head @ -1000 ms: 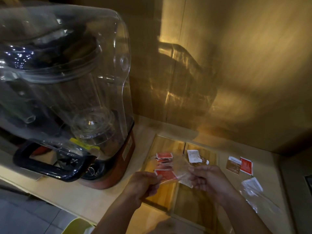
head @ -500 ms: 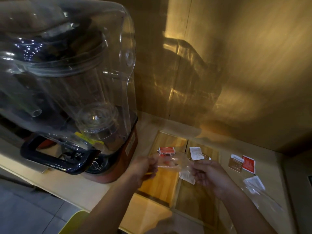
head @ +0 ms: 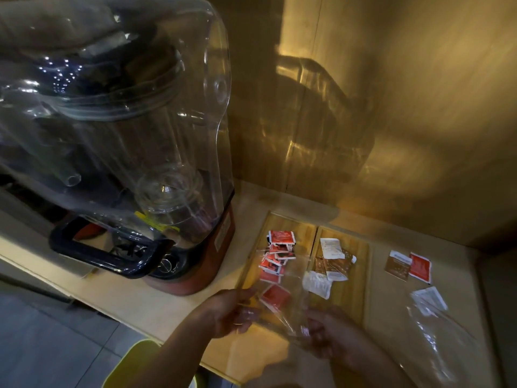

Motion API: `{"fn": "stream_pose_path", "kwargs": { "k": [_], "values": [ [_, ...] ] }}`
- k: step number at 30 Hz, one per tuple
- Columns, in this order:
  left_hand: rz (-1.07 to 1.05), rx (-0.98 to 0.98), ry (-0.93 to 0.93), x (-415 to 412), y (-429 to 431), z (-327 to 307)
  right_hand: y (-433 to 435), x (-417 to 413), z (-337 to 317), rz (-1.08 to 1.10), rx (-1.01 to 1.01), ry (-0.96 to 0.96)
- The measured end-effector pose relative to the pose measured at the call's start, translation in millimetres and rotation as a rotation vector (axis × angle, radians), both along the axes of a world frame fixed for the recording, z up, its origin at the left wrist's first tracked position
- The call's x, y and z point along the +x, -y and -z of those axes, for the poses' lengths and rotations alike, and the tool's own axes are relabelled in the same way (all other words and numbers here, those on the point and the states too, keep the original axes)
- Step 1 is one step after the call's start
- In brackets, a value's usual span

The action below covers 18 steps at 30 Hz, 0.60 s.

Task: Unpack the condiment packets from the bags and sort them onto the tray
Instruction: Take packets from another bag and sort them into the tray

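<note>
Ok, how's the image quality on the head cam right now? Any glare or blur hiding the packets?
Head view: warm, dim light with a bright glare patch on the wall; wide-angle bending at the blender cover; both hands and the clear bag are soft with motion blur; red packets in the tray stay readable by colour, print illegible.

Both hands on a clear bag, seemingly over tray with red packets
</note>
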<state>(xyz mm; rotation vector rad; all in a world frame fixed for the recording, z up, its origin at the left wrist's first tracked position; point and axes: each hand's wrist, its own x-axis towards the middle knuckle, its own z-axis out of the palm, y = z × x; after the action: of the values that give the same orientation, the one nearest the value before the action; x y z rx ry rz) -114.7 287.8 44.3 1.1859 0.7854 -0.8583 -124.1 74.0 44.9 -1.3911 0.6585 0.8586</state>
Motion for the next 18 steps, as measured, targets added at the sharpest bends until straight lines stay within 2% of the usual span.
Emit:
{"fn": "stream_pose_path", "kwargs": {
  "k": [4, 8, 11, 18],
  "values": [
    [0.089, 0.085, 0.045, 2, 8, 1, -7, -3, 7, -0.015, 0.022, -0.082],
    [0.002, 0.179, 0.111, 19, 11, -10, -12, 14, -5, 0.077, 0.075, 0.042],
    [0.035, 0.24, 0.204, 40, 14, -30, -14, 35, -24, 0.084, 0.058, 0.115],
    [-0.084, 0.246, 0.337, 71, 12, -79, -9, 66, -64, 0.156, 0.127, 0.232]
  ]
}}
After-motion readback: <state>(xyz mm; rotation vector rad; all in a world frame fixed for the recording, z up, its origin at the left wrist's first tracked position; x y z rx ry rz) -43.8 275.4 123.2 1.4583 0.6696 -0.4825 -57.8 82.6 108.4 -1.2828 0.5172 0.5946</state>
